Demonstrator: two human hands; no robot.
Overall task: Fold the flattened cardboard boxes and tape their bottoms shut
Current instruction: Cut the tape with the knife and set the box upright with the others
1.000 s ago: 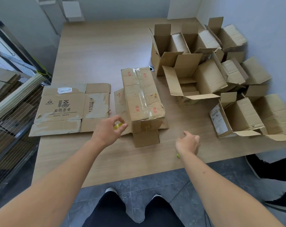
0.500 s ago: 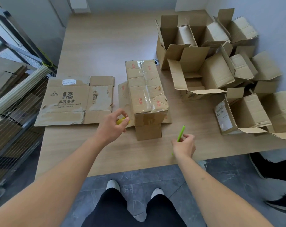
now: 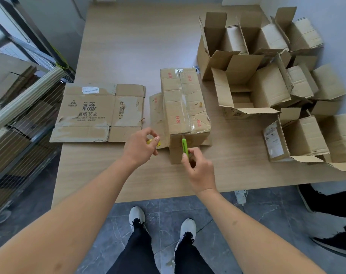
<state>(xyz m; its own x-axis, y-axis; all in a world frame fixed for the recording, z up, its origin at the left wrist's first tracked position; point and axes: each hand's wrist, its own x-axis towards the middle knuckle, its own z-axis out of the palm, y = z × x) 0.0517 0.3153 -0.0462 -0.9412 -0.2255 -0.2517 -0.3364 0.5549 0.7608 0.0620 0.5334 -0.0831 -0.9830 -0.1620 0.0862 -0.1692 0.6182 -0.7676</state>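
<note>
A folded cardboard box (image 3: 185,103) stands bottom-up mid-table, clear tape running along its seam and down its near end. My right hand (image 3: 199,171) pinches a green utility knife (image 3: 185,147), whose tip points up at the box's near face. My left hand (image 3: 139,147) grips a small yellow object (image 3: 153,142), mostly hidden by the fingers, just left of the box. A flattened printed carton (image 3: 99,113) lies on the table to the left.
Several folded open boxes (image 3: 267,76) crowd the table's right side up to the wall. A metal rack (image 3: 19,115) with stacked cardboard stands along the left. A power strip (image 3: 241,196) lies on the floor under the table's near edge (image 3: 148,196). Another person's dark shoes (image 3: 334,242) are at lower right.
My right hand rose from the table's front edge with the green knife and moved left up to the box's near end. My left hand stayed by the box.
</note>
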